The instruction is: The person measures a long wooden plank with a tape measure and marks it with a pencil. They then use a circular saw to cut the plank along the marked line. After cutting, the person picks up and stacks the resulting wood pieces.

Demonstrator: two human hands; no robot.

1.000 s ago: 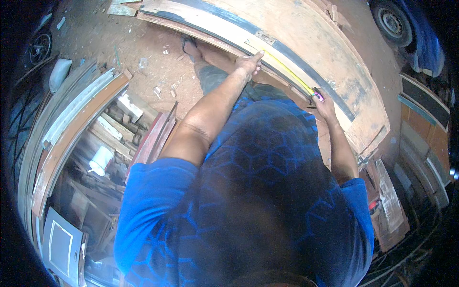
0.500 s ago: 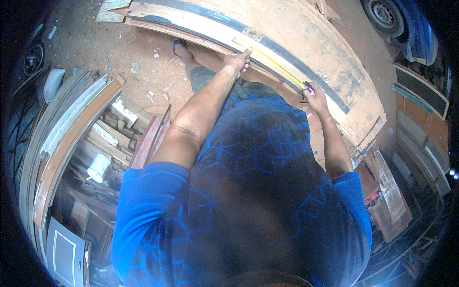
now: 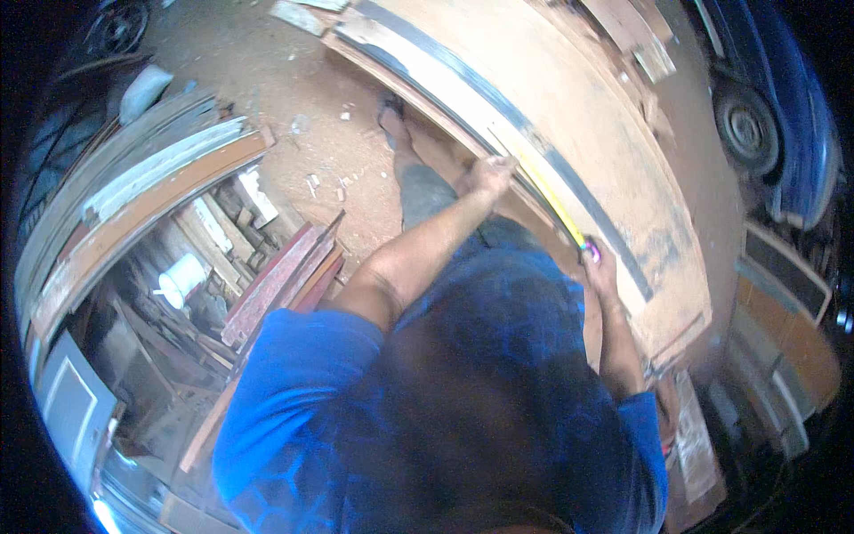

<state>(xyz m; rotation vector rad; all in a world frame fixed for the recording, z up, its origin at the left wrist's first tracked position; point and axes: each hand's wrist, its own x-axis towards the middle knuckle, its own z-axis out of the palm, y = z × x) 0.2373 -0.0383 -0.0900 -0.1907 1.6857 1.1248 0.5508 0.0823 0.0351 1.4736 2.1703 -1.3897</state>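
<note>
The right hand (image 3: 604,267) is closed around the case of a yellow tape (image 3: 547,189), its blade running out from that grip, forward and leftward along a pale strip (image 3: 454,98). By the strip's near edge, the left hand (image 3: 492,175) sits just beside the blade's far stretch; I can't tell whether its fingers pinch anything.

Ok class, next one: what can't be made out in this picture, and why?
All in the head view:
Tape: markings too small and blurred to read.
Tape case: partly covered by the right grip.
Left grip: fingertips blurred, so whether they touch the tape is unclear.
Car: cut off by the top edge and dark rim.
</note>
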